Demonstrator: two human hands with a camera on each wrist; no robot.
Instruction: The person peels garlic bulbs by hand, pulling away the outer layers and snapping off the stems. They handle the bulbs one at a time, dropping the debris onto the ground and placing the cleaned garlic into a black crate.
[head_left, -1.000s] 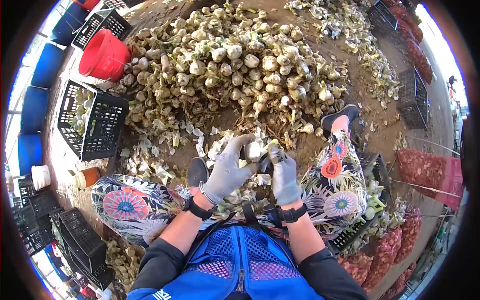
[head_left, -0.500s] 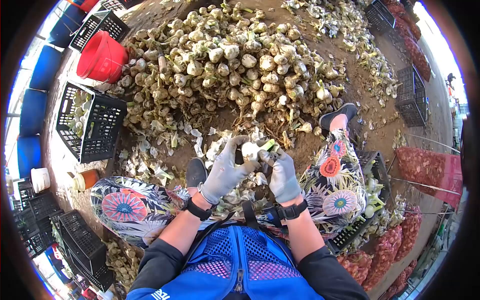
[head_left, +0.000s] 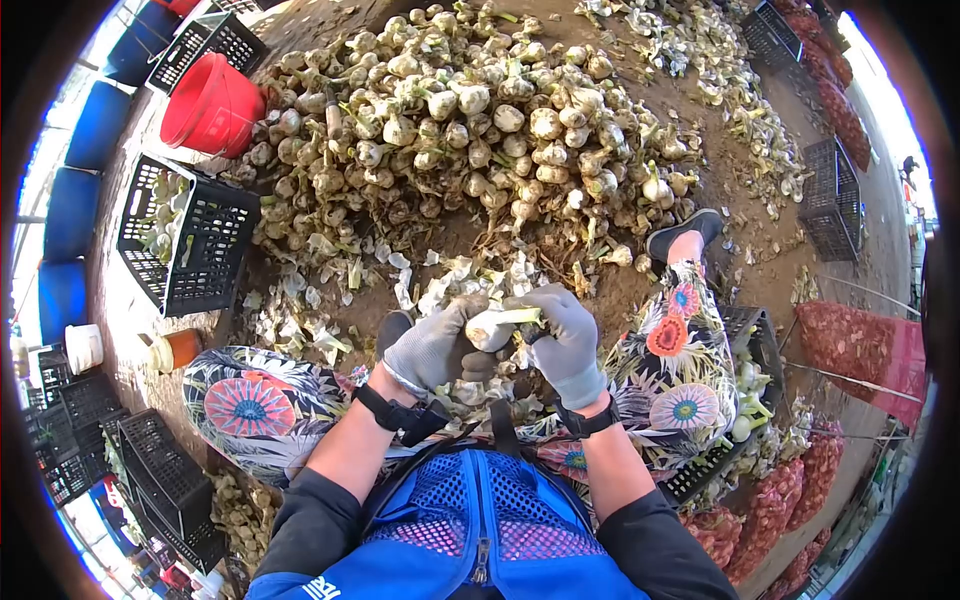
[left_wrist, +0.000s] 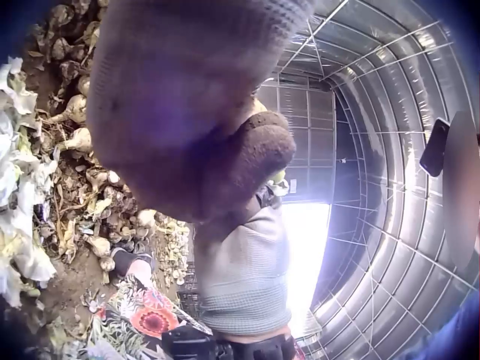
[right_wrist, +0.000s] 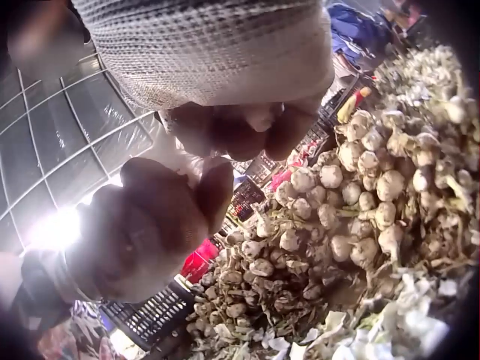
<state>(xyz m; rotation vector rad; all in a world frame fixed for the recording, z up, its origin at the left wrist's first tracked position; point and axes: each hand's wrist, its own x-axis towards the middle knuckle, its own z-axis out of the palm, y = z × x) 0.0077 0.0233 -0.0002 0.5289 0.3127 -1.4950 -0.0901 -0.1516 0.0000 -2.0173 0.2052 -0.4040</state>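
Observation:
Both hands wear pale grey knit gloves with dark, soiled fingertips. In the head view my left hand (head_left: 432, 347) grips a white garlic bulb (head_left: 486, 331) in front of the torso, its short green stem (head_left: 522, 315) turned to the right. Around that stem my right hand (head_left: 566, 345) has its index finger above and thumb below, pinching at the neck of the bulb. The right wrist view shows the curled fingers of the right hand close over the left hand (right_wrist: 142, 225); the bulb is mostly hidden there.
A large heap of untrimmed garlic (head_left: 470, 130) lies ahead, with loose peelings (head_left: 500, 280) between the feet. A black crate (head_left: 205, 250) and a red bucket (head_left: 212, 105) stand at left. Another crate (head_left: 755, 350) holding garlic sits beside the right leg, near red mesh sacks (head_left: 860, 350).
The bulb has turned in the left hand, so its stem now points right. The left hand has rolled over it, and the right hand has moved up to the stem.

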